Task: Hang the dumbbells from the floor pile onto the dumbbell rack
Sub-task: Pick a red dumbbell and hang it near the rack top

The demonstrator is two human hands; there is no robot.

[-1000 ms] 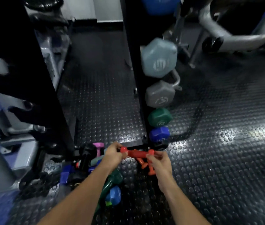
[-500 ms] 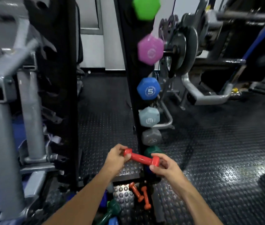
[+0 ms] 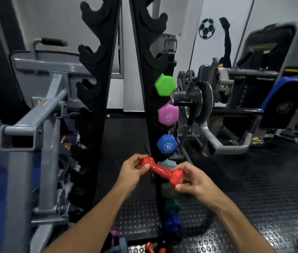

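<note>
Fingers of your left hand are curled round the left head of the red dumbbell, thumb pinching it from the near side. That dumbbell hangs in the air between your two hands, tilted so its left head sits higher than the right, just in front of the right upright of the black dumbbell rack. Your right hand pinches the lower right head, fingertips wrapped over its top and thumb pressed under the end face. Both grips are closed snugly on the heads, with the bare handle showing between them. Behind the bar, the rack's right upright carries a column of hung dumbbells: green topmost, then pink, then the blue one marked 5, with a pale one and darker ones lower down, partly hidden by your hands. Near the bottom edge, a few small dumbbells of the floor pile lie on the studded rubber floor
</note>
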